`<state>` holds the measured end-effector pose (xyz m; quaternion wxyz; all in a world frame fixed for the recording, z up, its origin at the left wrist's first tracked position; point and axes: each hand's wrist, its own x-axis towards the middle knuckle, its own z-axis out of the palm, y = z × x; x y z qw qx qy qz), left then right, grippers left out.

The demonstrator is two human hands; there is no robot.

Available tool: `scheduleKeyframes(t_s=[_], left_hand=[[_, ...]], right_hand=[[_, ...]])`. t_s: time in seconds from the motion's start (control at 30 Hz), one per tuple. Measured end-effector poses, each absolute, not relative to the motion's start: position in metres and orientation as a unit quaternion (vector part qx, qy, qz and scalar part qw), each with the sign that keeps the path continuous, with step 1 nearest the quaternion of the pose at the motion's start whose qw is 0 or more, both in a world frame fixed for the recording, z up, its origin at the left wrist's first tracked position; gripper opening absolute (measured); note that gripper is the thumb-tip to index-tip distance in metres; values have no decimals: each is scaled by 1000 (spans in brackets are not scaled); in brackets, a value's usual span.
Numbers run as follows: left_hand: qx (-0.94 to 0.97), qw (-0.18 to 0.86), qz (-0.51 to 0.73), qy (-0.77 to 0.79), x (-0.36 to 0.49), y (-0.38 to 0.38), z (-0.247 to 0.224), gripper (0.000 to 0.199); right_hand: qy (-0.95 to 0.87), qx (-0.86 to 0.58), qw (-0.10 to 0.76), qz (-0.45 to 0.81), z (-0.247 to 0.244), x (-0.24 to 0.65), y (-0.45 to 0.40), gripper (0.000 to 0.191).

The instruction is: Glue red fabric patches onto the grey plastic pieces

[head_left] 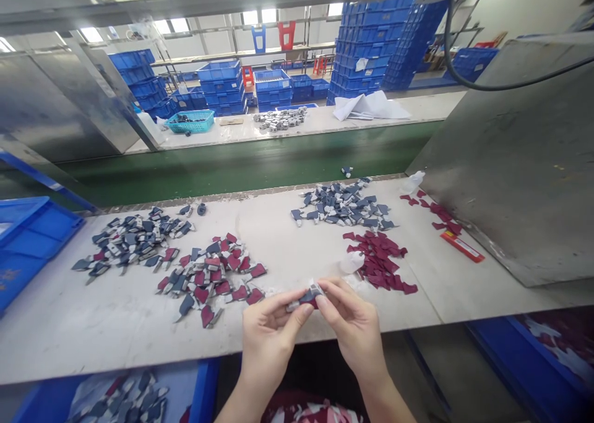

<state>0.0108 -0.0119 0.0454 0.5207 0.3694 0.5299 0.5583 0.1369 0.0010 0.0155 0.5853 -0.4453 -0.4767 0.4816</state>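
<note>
Near the table's front edge, my left hand (pixel 271 330) and my right hand (pixel 355 321) pinch one small grey and dark red piece (pixel 312 294) between them, fingertips close together. A pile of dark red pieces (pixel 378 259) lies just beyond my right hand, with a small clear bottle (pixel 351 262) at its left side. Farther back is a heap of blue-grey pieces (pixel 341 203). Left of my hands lies a mixed heap of grey and red pieces (pixel 213 274), and behind it another mostly blue-grey heap (pixel 139 237).
A blue bin (pixel 34 237) stands at the left edge, another (pixel 206 386) sits below the table. A metal panel (pixel 524 163) rises at the right, near a red packet (pixel 463 247). Beyond the green belt (pixel 232 169) is a shelf with a turquoise basket (pixel 191 122).
</note>
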Motion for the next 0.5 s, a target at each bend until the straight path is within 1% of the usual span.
scheduleKeyframes(t_s=[0.3,0.4,0.5], left_hand=[[349,489,590,539,18,-11,40,20],[388,460,586,543,16,-10,34,17],[469,425,562,532,9,-7,28,18]], right_hand=[[-467,-444,576,503,8,133,5,23],[-429,-444,587,523,4,131,8,24],[-386,-435,594,556,1,130,12,27]])
